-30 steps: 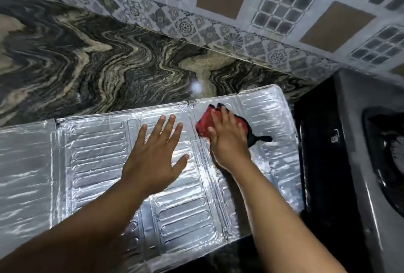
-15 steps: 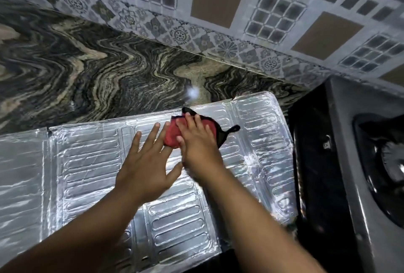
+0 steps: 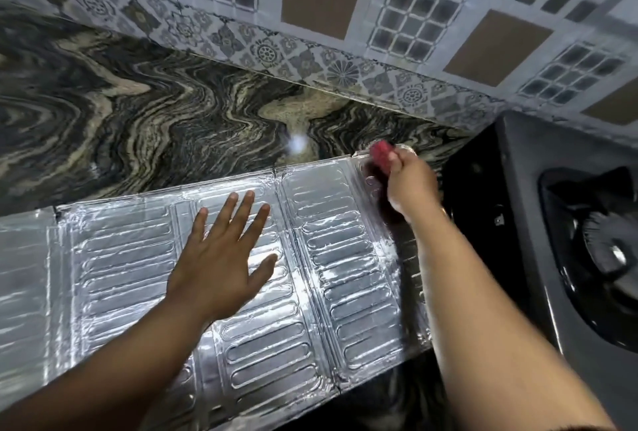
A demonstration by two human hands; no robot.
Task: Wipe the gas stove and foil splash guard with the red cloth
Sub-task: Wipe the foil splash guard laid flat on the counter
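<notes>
The foil splash guard (image 3: pixel 114 258) lies flat on the marble counter, its embossed panels spread from the left edge to the stove. My left hand (image 3: pixel 221 254) rests flat on its middle panel with fingers spread, holding nothing. At the guard's far right corner my right hand (image 3: pixel 409 182) is closed around the red cloth (image 3: pixel 381 151); only a bunched red tip shows past the fingers, and it is blurred. The black gas stove (image 3: pixel 518 161) stands directly right of the guard, with one burner (image 3: pixel 607 254) in sight.
The swirled dark marble counter (image 3: pixel 155 120) stretches behind the guard up to a patterned tiled wall (image 3: pixel 324 16). A light glare spot (image 3: pixel 297 144) shows on the marble. The stove's raised side edge borders the guard's right end.
My right hand has swept the red cloth from the guard's middle, beside my left hand, up and right to its far right corner. My left hand has stayed pressed flat on the foil.
</notes>
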